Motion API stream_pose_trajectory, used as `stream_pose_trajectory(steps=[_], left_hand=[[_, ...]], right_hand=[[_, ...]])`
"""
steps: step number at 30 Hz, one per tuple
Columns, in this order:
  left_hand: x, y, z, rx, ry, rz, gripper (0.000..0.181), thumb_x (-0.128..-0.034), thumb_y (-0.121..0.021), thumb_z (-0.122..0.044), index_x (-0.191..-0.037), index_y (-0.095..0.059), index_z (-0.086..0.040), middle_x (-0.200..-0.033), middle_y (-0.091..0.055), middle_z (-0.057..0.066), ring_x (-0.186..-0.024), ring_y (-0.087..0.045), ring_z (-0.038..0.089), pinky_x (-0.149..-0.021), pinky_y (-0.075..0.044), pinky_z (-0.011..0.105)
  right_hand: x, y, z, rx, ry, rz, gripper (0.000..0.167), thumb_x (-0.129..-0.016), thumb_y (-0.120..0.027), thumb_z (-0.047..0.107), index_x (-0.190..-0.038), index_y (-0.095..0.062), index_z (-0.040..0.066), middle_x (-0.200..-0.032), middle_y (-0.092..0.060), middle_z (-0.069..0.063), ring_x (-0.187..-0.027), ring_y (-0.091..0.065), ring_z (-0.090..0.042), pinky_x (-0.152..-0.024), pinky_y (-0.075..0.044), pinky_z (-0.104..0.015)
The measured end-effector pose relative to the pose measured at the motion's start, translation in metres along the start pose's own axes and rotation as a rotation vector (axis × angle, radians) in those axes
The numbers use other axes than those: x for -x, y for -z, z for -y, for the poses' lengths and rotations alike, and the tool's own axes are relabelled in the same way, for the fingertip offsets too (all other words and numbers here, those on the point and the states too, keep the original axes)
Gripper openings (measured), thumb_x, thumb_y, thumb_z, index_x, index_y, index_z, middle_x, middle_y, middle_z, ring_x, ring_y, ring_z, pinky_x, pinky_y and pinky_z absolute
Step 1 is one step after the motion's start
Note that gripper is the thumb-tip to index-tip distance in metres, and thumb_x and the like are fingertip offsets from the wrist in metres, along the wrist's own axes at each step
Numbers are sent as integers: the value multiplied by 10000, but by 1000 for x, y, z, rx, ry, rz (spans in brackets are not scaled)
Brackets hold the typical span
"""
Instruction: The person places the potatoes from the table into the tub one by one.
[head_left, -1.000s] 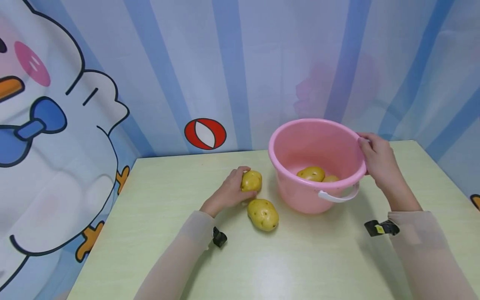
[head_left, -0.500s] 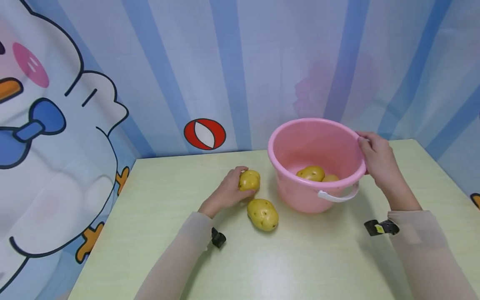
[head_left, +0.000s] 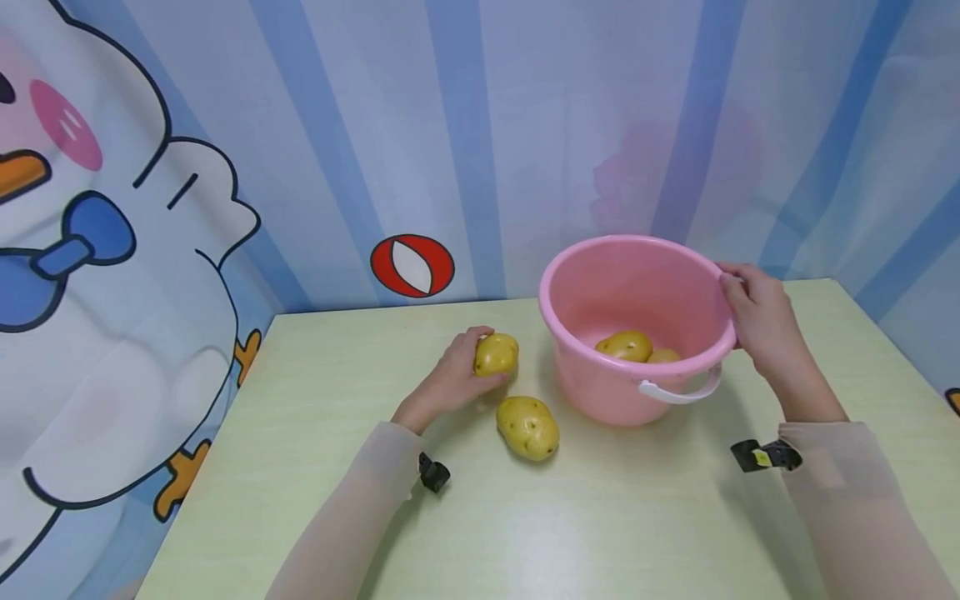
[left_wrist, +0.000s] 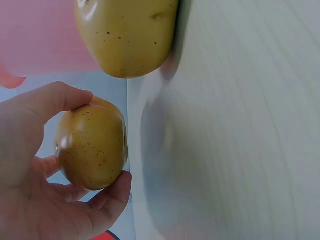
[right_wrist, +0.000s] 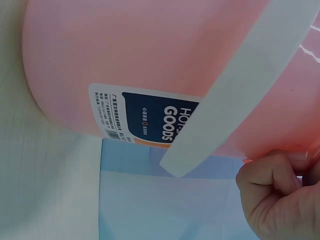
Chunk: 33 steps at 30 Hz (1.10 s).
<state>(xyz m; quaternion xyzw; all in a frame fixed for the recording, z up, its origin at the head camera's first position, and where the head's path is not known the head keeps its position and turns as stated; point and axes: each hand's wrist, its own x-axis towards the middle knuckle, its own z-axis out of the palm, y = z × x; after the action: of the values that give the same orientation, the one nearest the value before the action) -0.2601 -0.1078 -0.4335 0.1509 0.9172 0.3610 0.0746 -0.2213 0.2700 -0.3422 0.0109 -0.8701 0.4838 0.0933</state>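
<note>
A yellow potato (head_left: 497,355) is pinched between the thumb and fingers of my left hand (head_left: 452,377). In the left wrist view, a gap with shadow separates this held potato (left_wrist: 92,145) from the tabletop. Closer to me, a second potato (head_left: 528,428) lies on the table. To the right stands a pink bucket (head_left: 603,390), upright, with two potatoes (head_left: 627,345) visible on its bottom. My right hand (head_left: 767,323) grips the bucket's right rim, thumb on top; some of its fingers are hidden behind the wall.
The bucket's white handle (head_left: 678,395) hangs down on its front right side. A label (right_wrist: 145,115) shows on the bucket's outer wall. The pale wooden table (head_left: 600,525) ends at a blue striped backdrop (head_left: 510,150) behind and at the left.
My left hand has shifted a little to the left and upward with the potato in it. The right hand, the bucket and the other potatoes have stayed in place.
</note>
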Motion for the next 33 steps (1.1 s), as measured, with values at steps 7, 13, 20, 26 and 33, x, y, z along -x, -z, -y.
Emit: stream_pose_trajectory(steps=[7,13,20,26,33], left_hand=[[3,4,-2,38,-3,-8,716,-904,-729,-310,-1485,-345,-145,-1324,-483,79,-1130,-488,243,-961,-478,449],[5,8,-6,58,-29,-20,718,-900,-736,-318,-1481,-355,-142,-1353,-480,73,-1146,-487,238,-965,-478,448],[8,13,-11,57,-35,-26,707,-904,-734,-317,-1475,-358,-135,-1332,-482,70,-1137,-486,234,-965,-480,434],[9,16,-13,64,-34,-34,700,-904,-738,-311,-1471,-366,-136,-1359,-477,58,-1152,-488,225,-973,-479,427],[10,19,-16,74,-42,-32,700,-905,-738,-305,-1473,-366,-138,-1361,-478,61,-1150,-490,230,-969,-483,425]], right_hand=[[0,0,-1,-4,-2,6,569,-1094,-284,311,-1497,-321,-89,-1197,-511,-339,-676,-589,-64,-521,-542,-252],[1,0,0,-8,0,5,567,-1094,-283,307,-1493,-325,-93,-1193,-511,-342,-680,-590,-51,-524,-546,-249],[2,0,0,-9,-4,13,571,-1093,-281,311,-1500,-316,-87,-1210,-505,-345,-683,-592,-52,-526,-547,-250],[2,0,0,-8,-6,15,573,-1092,-281,314,-1500,-316,-88,-1206,-505,-344,-673,-592,-48,-524,-546,-250],[1,1,0,-18,-6,18,572,-1093,-284,311,-1498,-316,-92,-1211,-503,-351,-671,-592,-35,-524,-550,-254]])
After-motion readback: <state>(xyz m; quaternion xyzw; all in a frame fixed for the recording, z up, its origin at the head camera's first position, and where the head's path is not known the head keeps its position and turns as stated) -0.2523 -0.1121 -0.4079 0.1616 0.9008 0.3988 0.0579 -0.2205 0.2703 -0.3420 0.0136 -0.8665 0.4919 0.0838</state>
